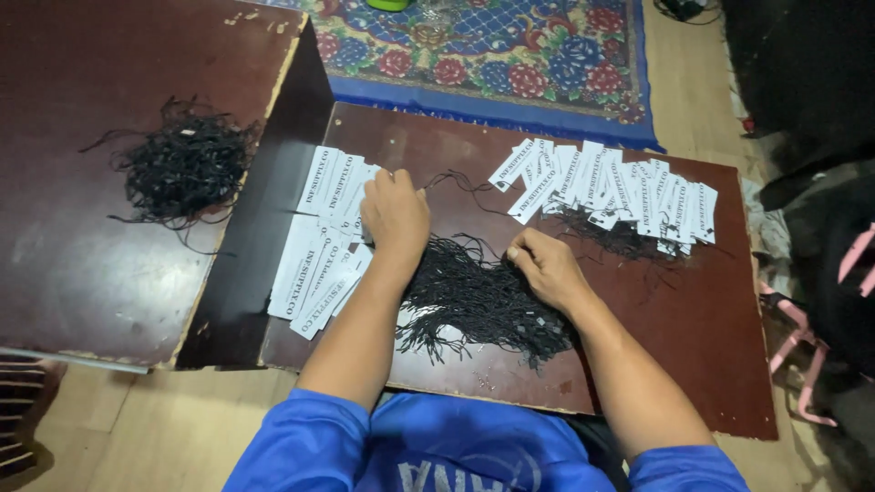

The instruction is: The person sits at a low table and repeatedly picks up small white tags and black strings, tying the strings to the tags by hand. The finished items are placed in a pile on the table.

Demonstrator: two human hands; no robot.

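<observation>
My left hand (395, 214) rests palm down on a spread of white paper tags (321, 260) at the left of a low dark wooden board (693, 328), fingers touching the top tags. My right hand (545, 266) lies on a heap of black strings (483, 305) in the middle, fingers curled and pinching at the strands. A thin black string (456, 182) runs between the two hands. To the right, a fanned row of white tags with black strings attached (611, 191) lies on the board.
A second dark table (82, 273) stands at the left with a tangle of black strings (187, 169) on it. A floral rug (510, 55) lies beyond the board. Dark cloth and a pink object (802, 355) sit at the right.
</observation>
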